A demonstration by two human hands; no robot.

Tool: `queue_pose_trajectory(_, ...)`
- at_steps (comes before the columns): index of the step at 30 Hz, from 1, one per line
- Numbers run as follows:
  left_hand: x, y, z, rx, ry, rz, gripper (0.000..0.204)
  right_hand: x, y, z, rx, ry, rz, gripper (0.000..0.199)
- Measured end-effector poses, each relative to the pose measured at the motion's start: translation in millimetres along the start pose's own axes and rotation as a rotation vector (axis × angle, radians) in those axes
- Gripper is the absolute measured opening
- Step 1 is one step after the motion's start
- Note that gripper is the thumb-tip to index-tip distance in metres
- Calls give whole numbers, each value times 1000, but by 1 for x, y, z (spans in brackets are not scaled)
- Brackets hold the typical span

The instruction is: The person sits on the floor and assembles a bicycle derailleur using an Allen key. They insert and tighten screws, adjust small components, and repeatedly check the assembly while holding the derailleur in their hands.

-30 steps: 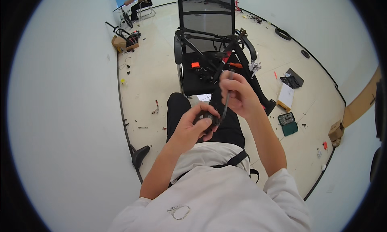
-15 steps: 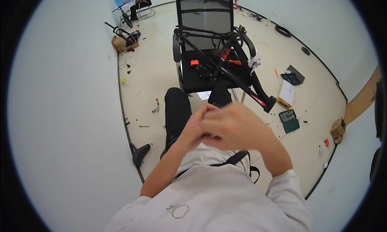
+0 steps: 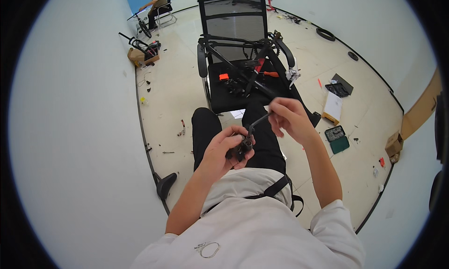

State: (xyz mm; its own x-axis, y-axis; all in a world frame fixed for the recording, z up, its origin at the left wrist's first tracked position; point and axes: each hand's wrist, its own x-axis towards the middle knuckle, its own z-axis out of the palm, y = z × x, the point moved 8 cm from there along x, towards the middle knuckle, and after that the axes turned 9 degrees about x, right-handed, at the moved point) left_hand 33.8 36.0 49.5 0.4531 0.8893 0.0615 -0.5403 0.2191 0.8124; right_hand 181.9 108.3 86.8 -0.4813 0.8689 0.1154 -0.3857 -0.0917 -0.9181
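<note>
Left hand [image 3: 228,147] clenches a small black part [image 3: 243,147]; right hand [image 3: 287,119] grasps a hex key [image 3: 256,124] at 1 o'clock.
A bolt-turning step, by the look; the next turn needs the key kept seated.

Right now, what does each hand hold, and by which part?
Left hand wraps a small black part; right hand pinches the upper end of a bent black key.

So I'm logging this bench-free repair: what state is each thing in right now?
Small black metal part: held in left hand.
Bent black hex key: held by right hand, tip in the part.
Black mesh office chair: upright, bicycle frame on seat.
Green case: open on floor.
</note>
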Motion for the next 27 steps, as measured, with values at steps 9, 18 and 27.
queue_pose_trajectory(9, 3, 3, -9, 144, 100, 96, 20, -38, -30, 9, -211, -13, -239, 17)
queue_pose_trajectory(18, 1, -1, 3, 57, 40, 31, 26, 4, -61, 34, -356, -195, -186, 16)
queue_pose_trajectory(27, -1, -4, 13, -57, -46, -31, 29, 35, -43, 23, -273, -369, -46, 17)
